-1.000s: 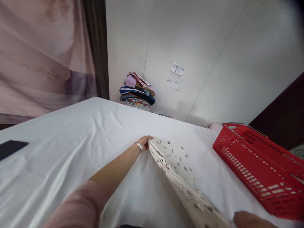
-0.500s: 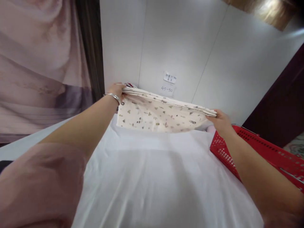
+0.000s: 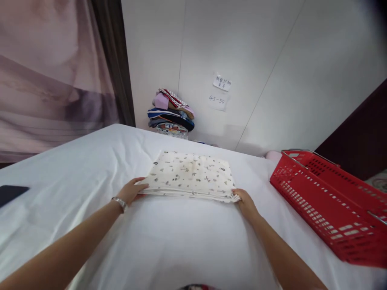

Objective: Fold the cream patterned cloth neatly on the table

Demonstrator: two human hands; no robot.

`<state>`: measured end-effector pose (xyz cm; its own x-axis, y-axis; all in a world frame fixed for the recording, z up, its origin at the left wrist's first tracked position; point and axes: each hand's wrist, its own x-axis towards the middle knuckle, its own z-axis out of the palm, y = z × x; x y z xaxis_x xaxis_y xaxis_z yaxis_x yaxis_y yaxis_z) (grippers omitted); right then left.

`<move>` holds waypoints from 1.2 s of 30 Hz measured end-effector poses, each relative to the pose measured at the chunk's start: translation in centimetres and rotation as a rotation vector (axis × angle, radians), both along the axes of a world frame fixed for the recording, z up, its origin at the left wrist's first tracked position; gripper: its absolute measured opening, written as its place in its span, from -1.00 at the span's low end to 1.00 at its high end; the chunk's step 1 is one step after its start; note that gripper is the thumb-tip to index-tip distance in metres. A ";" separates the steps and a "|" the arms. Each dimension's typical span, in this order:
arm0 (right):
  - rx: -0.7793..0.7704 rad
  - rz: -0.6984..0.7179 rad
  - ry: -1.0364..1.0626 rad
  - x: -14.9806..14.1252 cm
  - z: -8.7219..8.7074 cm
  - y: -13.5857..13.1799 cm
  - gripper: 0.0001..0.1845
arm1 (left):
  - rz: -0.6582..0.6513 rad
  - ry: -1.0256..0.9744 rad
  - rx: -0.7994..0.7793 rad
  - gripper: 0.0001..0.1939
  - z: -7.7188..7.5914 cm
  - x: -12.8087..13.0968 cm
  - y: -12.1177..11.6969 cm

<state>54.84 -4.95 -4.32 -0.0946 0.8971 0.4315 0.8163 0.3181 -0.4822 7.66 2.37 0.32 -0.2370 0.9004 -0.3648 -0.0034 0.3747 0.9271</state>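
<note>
A folded cream cloth [image 3: 192, 175] with small dark prints lies flat on the white sheet [image 3: 90, 169] that covers the table. My left hand [image 3: 132, 190] grips its near left corner, fingers closed on the edge. At the near right corner my right hand [image 3: 246, 201] pinches the cloth the same way. A silver bracelet sits on my left wrist.
A red plastic basket [image 3: 329, 205] stands at the right on the sheet. A pile of folded coloured fabrics [image 3: 171, 114] rests against the white wall behind the table, near a paper note [image 3: 221, 82]. A dark phone [image 3: 10, 192] lies at the far left edge.
The cloth was lifted from the right side, held stretched in the air between both hands, and now lies flat on the sheet with both hands at its near corners.
</note>
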 end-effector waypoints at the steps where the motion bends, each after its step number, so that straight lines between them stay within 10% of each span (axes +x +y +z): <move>1: 0.012 -0.021 0.024 0.0 -0.6 -0.6 -0.66 | 0.003 -0.022 -0.007 -0.50 -0.5 -0.1 -0.4; 7: 0.020 -0.020 0.015 0.4 -0.3 -3.3 -0.66 | -0.075 0.125 0.045 -0.46 -0.3 -1.0 -2.0; 13: -0.132 -0.028 -0.062 0.2 -0.7 -4.8 -0.56 | -0.266 0.838 0.060 -0.50 -0.9 -1.2 -4.0; 18: -0.170 -0.046 -0.186 -1.2 1.4 -5.6 -0.39 | -0.312 1.237 0.395 -0.65 -0.7 -0.3 -5.1; 25: -0.088 0.123 -0.190 -8.5 3.6 -4.1 -0.73 | -0.632 1.073 0.972 -0.77 -2.4 7.8 -5.1; 36: 0.030 0.016 -0.030 -9.7 0.5 -3.3 -0.77 | -0.749 0.958 0.886 -0.77 -3.6 11.8 -4.1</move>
